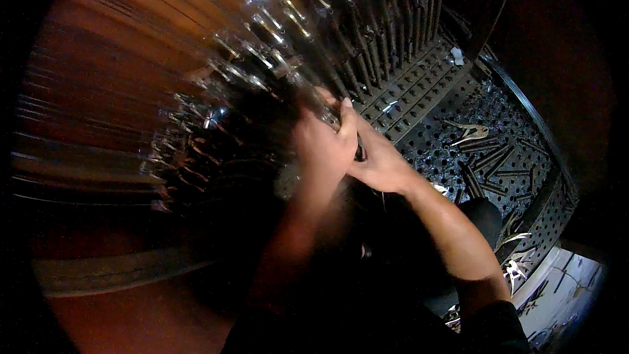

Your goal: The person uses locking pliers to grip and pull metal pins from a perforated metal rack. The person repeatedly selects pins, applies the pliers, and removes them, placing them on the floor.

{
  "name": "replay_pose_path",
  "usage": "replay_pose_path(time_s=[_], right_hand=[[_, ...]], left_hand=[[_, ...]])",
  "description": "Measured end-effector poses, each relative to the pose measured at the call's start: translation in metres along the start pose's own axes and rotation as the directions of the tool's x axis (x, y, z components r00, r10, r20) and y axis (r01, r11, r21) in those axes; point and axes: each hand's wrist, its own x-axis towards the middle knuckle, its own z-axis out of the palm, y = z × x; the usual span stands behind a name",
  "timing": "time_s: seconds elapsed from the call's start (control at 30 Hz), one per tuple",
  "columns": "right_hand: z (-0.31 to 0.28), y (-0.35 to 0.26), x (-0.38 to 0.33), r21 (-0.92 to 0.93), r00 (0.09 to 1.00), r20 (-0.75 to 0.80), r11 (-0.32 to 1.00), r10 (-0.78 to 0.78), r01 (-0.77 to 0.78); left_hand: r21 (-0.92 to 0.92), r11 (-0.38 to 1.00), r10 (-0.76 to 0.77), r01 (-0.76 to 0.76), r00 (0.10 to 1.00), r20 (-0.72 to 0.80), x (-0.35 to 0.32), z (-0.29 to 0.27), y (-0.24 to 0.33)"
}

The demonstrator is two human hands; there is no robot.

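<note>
My left hand and my right hand are close together in the middle of the view, the left overlapping the right. Both are closed around a slim rod that slants up and left toward a shiny metal end. Motion smears the left hand, and the fingers of both partly hide the rod. Beyond the hands stand rows of dark upright rods with bright metal tips. The nearest rods rise from a plate with rows of holes.
At right, a perforated metal floor bears several short dark rods and a pliers-like tool. More shiny tools lie lower right beside a pale surface. Fine strands stretch across the left, above a curved band.
</note>
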Motion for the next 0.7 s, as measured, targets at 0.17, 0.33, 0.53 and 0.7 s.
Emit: replay_pose_path(time_s=[0.17,0.33,0.53,0.7], right_hand=[[0.016,-0.008,0.02,0.036,0.989,-0.135,0.998,0.058,-0.053],[0.029,-0.002,0.025,0.0,0.962,-0.271,0.999,0.036,-0.037],[0.028,0.002,0.034,-0.027,0.96,-0.233,0.986,0.156,-0.167],[0.028,-0.003,0.037,-0.073,0.935,-0.196,0.947,0.294,-0.313]], left_hand=[[-0.081,0.997,-0.001,-0.002,1.0,-0.028,0.001,0.004,-0.011],[-0.115,0.992,-0.048,0.048,0.999,0.0,0.004,0.004,-0.011],[0.122,0.988,0.104,-0.094,0.992,-0.072,0.006,0.008,-0.02],[0.096,0.992,0.092,-0.083,0.991,-0.093,0.009,0.01,-0.018]])
